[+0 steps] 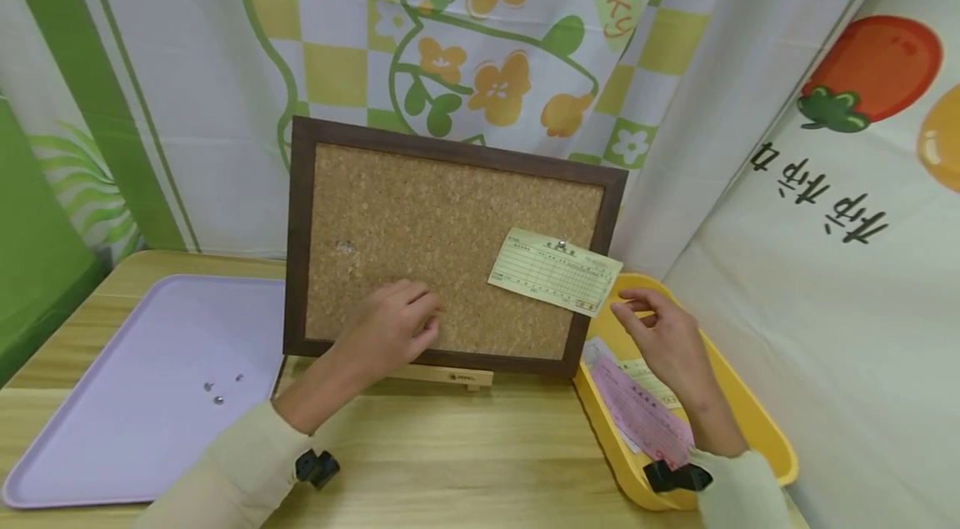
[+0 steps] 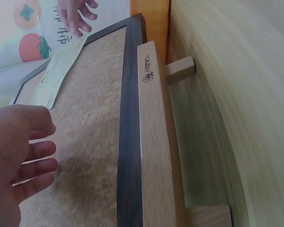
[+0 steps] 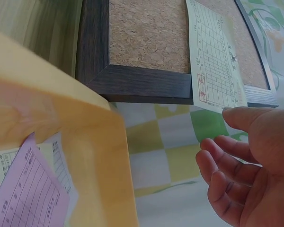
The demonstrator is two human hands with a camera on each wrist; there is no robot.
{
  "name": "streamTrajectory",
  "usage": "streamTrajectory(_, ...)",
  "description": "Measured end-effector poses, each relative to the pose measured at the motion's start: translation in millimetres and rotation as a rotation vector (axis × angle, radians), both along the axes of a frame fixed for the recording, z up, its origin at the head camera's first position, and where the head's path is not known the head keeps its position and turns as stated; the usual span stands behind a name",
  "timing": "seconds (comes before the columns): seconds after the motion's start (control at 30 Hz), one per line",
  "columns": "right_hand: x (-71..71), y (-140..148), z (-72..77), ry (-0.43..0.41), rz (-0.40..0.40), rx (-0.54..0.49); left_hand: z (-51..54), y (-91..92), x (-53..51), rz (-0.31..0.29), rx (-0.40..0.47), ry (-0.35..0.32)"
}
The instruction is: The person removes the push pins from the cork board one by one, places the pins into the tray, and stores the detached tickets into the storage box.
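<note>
A cork board [image 1: 420, 221] in a dark brown frame leans upright on a small wooden stand [image 1: 442, 376]. Toward its right side hangs a pale green printed slip [image 1: 551, 275], tilted, its right end lying past the frame. A small shiny tack [image 1: 562, 246] shows at the slip's top edge. My left hand [image 1: 393, 321] hovers in front of the cork, fingers loosely bent, holding nothing. Just right of the slip is my right hand [image 1: 667, 346], also holding nothing; in the right wrist view its thumb is close to the slip's edge, and I cannot tell whether they touch.
A lilac tray [image 1: 112, 421] on the left bears 3 small metal tacks [image 1: 218, 400]. To the right, a yellow bin [image 1: 765, 446] holds a pink slip [image 1: 645, 412] and other papers. A patterned curtain [image 1: 202, 96] hangs behind the wooden table [image 1: 450, 462].
</note>
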State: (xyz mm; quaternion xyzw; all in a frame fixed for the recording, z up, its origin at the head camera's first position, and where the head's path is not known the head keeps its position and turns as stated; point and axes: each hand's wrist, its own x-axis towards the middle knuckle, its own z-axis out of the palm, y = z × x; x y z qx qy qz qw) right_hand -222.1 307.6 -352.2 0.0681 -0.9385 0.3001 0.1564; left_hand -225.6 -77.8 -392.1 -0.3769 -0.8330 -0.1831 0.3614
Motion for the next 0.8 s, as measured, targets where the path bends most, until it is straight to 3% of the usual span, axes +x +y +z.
streamTrajectory(0.3,-5.9,-7,-2.2,0.003,0.018,-0.012,0.9,21.9,-7.8,-0.010,-0.020,0.009)
streamTrajectory(0.57,-14.5,-11,-5.7,-0.008,0.041,-0.075,8.0,41.5,-13.5,-0.062,-0.040,0.008)
streamTrajectory(0.8,-16.3,-14,-4.5,0.019,0.036,-0.094,16.1,60.0,-15.5,-0.117,-0.084,0.052)
